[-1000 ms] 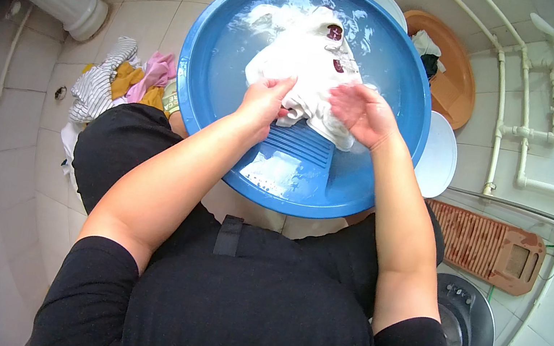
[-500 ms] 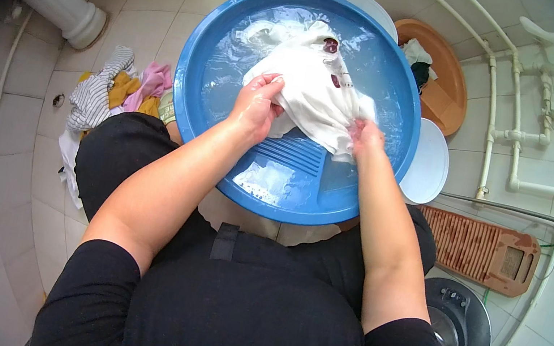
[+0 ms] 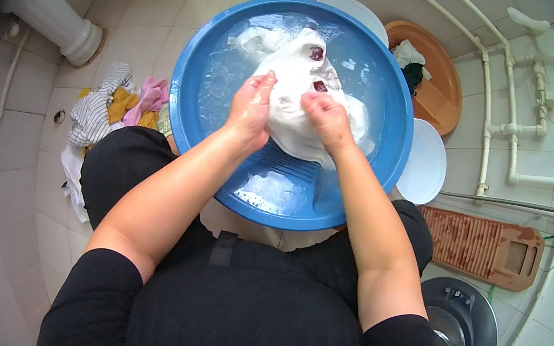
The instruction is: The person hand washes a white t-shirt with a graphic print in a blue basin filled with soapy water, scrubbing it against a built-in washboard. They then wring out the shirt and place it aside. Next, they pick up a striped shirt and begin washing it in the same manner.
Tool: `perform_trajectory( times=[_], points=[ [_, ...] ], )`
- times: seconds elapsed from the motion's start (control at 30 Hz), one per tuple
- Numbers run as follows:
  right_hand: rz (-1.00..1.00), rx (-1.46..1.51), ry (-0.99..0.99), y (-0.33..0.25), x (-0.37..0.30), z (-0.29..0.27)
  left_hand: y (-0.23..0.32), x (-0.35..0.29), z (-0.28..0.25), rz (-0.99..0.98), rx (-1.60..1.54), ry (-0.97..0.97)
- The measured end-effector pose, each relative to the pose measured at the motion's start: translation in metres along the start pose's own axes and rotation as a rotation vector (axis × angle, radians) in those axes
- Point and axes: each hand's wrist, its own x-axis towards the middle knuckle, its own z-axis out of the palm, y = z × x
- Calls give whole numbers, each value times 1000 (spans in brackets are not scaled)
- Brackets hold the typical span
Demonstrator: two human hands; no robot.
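Note:
A wet white garment with dark red patches lies bunched in the soapy water of a round blue washtub. My left hand is closed on the garment's left edge, its thumb on top. Over the cloth's right part, just below a red patch, my right hand is curled with its fingertips pinching the fabric. Behind the garment, more white cloth floats in the water. The tub's ridged washboard part lies nearest me, partly covered by the garment.
Clothes are heaped on the tiled floor at left, near a white pedestal. An orange basin with cloth and a white lid-like disc stand right of the tub. A brown washboard and dark round appliance lie nearer.
My right hand has moved left and up from the garment's lower right corner to its middle. The cloth has sunk and bunched lower, while my left hand stays at its left edge.

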Motion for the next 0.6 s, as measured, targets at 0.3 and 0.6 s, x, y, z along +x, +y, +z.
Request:
perform_trajectory(
  times=[0.3, 0.6],
  points=[
    [-814, -342, -72, -89, -39, 62, -54, 16, -54, -10, -100, -361],
    [-656, -440, 138, -77, -35, 63, -48, 9, -42, -115, 38, -130]
  ],
)
